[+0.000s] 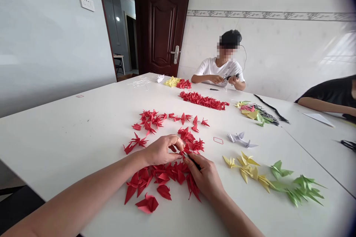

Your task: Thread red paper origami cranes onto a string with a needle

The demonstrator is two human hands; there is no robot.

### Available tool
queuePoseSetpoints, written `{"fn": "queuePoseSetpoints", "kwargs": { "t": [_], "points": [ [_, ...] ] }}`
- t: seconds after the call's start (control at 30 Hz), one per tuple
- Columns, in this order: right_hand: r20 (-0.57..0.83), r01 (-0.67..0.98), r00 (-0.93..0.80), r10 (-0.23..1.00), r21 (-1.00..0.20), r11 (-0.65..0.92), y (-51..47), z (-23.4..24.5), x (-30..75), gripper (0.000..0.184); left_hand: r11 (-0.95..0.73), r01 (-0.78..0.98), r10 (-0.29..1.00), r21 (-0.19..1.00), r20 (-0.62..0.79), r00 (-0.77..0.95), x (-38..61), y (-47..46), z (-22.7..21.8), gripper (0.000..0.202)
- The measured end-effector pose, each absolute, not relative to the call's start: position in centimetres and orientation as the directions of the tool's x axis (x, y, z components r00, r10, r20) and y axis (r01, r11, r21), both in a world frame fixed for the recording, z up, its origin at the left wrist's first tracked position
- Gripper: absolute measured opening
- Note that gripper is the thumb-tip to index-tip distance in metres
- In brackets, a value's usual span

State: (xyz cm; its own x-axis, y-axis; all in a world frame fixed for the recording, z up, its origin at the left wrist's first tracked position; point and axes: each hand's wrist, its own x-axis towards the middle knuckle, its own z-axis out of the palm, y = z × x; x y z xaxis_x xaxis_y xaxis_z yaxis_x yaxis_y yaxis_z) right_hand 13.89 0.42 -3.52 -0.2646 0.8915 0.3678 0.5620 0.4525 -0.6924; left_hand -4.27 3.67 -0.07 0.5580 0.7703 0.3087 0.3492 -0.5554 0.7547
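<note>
Above the table's middle, my left hand [164, 150] pinches a red paper crane [185, 151] between thumb and fingers. My right hand [205, 174] is closed around a slim black pen-like tool [194, 162], whose front end meets the crane; its exact kind is hidden by my fingers. Just below both hands lies a cluster of red paper cranes [162, 173], some folded flat. A single red crane [148, 203] sits nearest me, and more red cranes [151, 119] are scattered beyond my left hand.
Yellow cranes [249, 168], green cranes [303, 189] and white cranes [240, 139] lie to the right on the white table [91, 133]. A long red row [204, 100] is farther off. Strung cranes [256, 113] lie near a black cord [271, 107]. Two people sit beyond, one handling dark strands.
</note>
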Motion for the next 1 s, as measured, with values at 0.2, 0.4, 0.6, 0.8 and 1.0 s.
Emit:
{"fn": "queuePoseSetpoints", "kwargs": {
  "t": [0.2, 0.4, 0.6, 0.8, 1.0],
  "points": [
    [0.352, 0.594, -0.268, 0.897, -0.673, 0.441, 0.3, -3.4, 14.0, 0.03, -0.553, 0.45, 0.8, 0.701, 0.296, 0.523, -4.2, 3.2, 0.4, 0.02],
    [0.359, 0.603, -0.268, 0.894, -0.661, 0.447, 0.3, -3.4, 14.1, 0.03, -0.521, 0.681, 0.846, 0.515, 0.42, 0.329, -7.4, 5.4, 1.5, 0.02],
    [0.365, 0.608, -0.275, 0.889, -0.651, 0.455, 0.4, -3.7, 14.2, 0.032, -0.272, 0.894, 0.906, 0.357, 0.408, 0.113, -12.2, 8.2, 1.6, 0.025],
    [0.374, 0.575, -0.274, 0.886, -0.674, 0.463, 0.4, -3.6, 14.2, 0.033, -0.221, 0.92, 0.897, 0.322, 0.438, 0.062, -13.3, 8.5, 1.6, 0.033],
    [0.352, 0.583, -0.258, 0.9, -0.686, 0.435, 0.5, -3.7, 14.2, 0.035, -0.222, 0.854, 0.968, 0.47, 0.004, 0.249, -12.4, 6.0, 4.0, 0.018]
  ]
}}
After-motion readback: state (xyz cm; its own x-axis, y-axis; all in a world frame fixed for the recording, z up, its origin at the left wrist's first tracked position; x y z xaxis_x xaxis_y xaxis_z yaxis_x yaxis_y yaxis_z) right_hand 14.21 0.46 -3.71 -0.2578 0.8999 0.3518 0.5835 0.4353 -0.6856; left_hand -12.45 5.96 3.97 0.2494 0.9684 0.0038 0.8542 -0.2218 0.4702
